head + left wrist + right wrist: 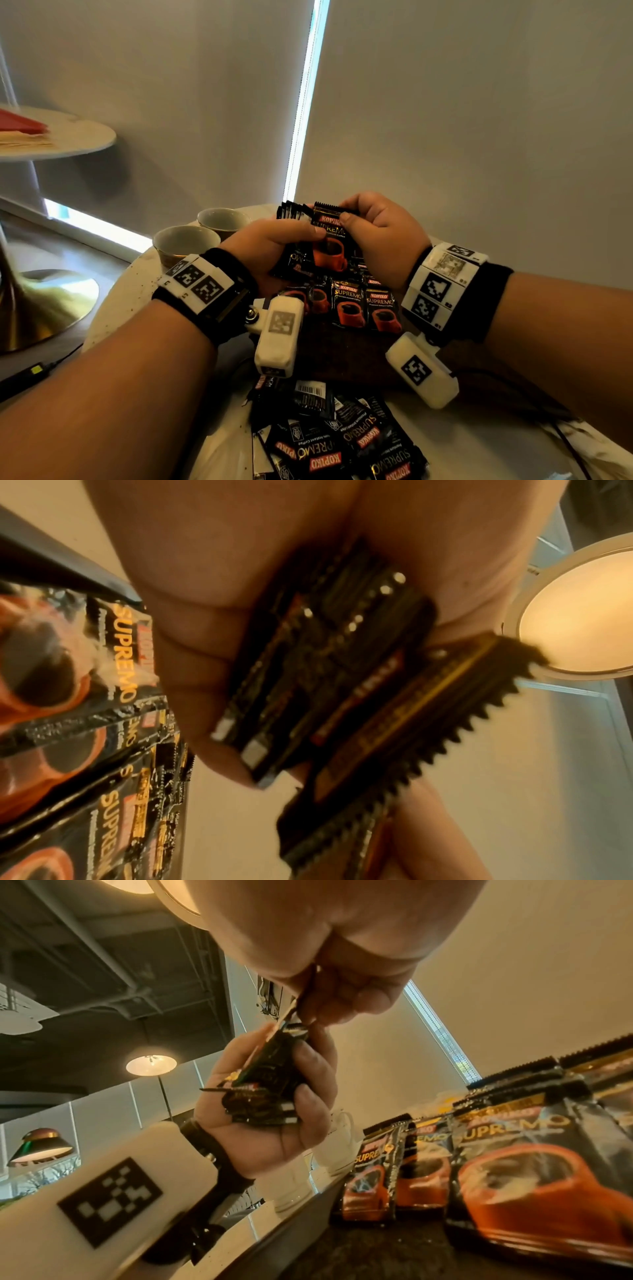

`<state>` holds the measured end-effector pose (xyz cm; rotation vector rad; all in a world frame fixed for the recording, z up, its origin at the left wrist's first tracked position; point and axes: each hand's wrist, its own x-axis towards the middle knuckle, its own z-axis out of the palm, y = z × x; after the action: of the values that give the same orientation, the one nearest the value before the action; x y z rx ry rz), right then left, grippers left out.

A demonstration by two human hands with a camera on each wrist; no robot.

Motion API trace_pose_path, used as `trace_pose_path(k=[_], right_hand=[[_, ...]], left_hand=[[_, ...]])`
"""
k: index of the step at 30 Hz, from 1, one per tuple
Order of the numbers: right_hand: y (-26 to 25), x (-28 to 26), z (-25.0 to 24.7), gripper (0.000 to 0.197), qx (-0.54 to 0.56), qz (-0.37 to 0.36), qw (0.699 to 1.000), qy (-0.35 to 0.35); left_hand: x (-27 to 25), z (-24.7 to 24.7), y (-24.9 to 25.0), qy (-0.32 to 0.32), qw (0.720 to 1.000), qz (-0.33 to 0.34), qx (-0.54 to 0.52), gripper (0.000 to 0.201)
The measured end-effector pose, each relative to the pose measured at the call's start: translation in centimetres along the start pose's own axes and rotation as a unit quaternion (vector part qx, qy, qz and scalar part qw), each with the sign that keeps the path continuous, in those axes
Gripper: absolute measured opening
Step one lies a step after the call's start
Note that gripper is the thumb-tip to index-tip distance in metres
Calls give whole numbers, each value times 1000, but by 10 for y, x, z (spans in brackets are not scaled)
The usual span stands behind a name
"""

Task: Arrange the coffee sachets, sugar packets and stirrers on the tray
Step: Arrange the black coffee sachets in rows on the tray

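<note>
Head view, sachet stack (301, 240) in left hand (270, 246) grip, right hand (380, 233) pinching front sachet (330, 236)

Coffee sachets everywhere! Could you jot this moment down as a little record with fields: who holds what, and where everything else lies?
left hand: grips a fanned bunch of Kopiko Supremo sachets
right hand: pinches the top edge of the front sachet
tray: dark, a row of sachets lying face up on it
loose pile: sachets heaped on the table at the near edge
cups: two, behind the left wrist
</note>
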<state>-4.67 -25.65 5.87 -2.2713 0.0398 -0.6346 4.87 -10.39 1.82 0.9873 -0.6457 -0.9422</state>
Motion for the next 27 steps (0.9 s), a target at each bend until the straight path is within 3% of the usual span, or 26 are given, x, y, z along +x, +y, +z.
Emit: trace_pose_path(k=[4, 9, 12, 16, 20, 27], right_hand=[[-1, -2, -1, 10, -40, -20, 999, -10], [4, -5, -12, 61, -149, -102, 982, -46], [5, -5, -14, 70, -192, -166, 963, -89], [3, -7, -14, 63, -242, -165, 946, -142], [5, -6, -10, 47, -235, -178, 947, -130], [11, -3, -11, 47, -238, -177, 946, -134]], left_hand=[[-1, 0, 1, 36, 999, 19, -11, 42], [0, -5, 3, 68, 997, 16, -12, 59], [1, -7, 2, 56, 998, 14, -10, 48], [0, -6, 1, 29, 999, 12, -16, 36], [-1, -4, 0, 9, 1000, 7, -14, 38], [0, -4, 1, 4, 1000, 5, -9, 39]])
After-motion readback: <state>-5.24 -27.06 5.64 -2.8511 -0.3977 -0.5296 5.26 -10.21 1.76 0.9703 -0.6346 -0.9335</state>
